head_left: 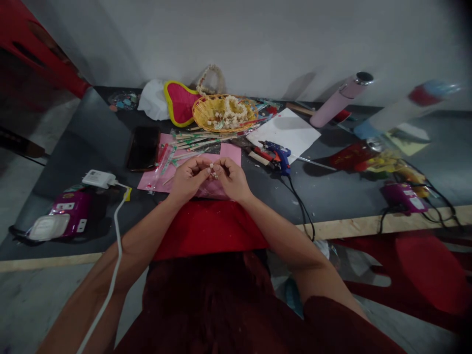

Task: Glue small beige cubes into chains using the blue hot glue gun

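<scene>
My left hand [189, 179] and my right hand [233, 178] meet above the pink sheet at the table's front. Each pinches a small strand of whitish bead-like pieces [214, 173] between thumb and fingers; the fingers cover much of it. Behind my hands lie several thin sticks with green-printed wrappers [199, 141]. Beyond them stands a yellow woven basket [199, 118] holding similar whitish strands [235, 113]. The pink sheet [153, 181] lies under my hands, with a clear plastic bag on it. A red cloth or board [210, 228] is at the table edge, just below my wrists.
A blue glue gun [279, 156] and red-handled pliers [263, 155] lie right of my hands, near white paper [289, 132]. At left are a phone [144, 148], a white charger [99, 179] with its cable crossing my left arm, and a purple power socket [72, 211]. A pink flask [337, 101] stands behind.
</scene>
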Demonstrator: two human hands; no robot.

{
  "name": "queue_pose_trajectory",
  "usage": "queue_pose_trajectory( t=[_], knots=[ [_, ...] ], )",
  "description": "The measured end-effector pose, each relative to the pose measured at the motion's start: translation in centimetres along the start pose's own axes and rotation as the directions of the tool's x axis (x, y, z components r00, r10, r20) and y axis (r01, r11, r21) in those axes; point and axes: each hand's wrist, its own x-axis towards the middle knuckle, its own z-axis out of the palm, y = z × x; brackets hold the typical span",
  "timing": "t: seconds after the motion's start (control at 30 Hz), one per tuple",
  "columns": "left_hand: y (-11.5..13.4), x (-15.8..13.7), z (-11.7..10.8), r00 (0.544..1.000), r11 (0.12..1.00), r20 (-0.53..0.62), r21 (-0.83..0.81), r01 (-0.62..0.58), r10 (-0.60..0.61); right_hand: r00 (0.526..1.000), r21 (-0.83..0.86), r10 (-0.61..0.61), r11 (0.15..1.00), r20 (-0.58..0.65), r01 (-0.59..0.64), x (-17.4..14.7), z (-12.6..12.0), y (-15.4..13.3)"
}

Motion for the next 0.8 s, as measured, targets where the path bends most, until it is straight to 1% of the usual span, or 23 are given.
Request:
queue_pose_trajectory(
  t=[0.17, 0.37, 0.53, 0.63, 0.73, 0.8],
  knots=[
    [-0.2, 0.0, -0.2, 1.000, 1.000, 0.011, -0.003, -0.014, 0.014, 0.999, 0.106, 0.029, 0.994, 0.018, -0.031, 0.1, 0.1, 0.0],
    [-0.6, 0.1, -0.3, 0.998, 0.998, 0.023, 0.029, -0.060, 0.060, 0.998, 0.155, 0.056, 0.986, 0.041, -0.062, 0.1, 0.2, 0.4],
    [-0.4, 0.1, -0.2, 0.999, 0.999, 0.020, 0.038, -0.031, 0.031, 0.998, 0.181, 0.045, 0.982, 0.050, -0.053, 0.2, 0.1, 0.3],
    [-0.2, 0.2, -0.3, 1.000, 0.999, -0.006, 0.038, -0.010, 0.011, 0.999, 0.086, 0.029, 0.996, 0.027, -0.031, 0.4, -0.6, 0.5],
    [-0.2, 0.4, -0.6, 0.998, 1.000, -0.066, 0.018, -0.022, 0.023, 1.000, -0.129, -0.027, 0.991, -0.011, 0.026, 0.6, -1.9, 1.2],
    [-0.4, 0.6, -0.9, 0.994, 0.999, -0.109, -0.013, -0.033, 0.031, 0.998, -0.306, -0.047, 0.950, 0.040, 0.058, 0.6, -2.6, 1.7]
  ],
)
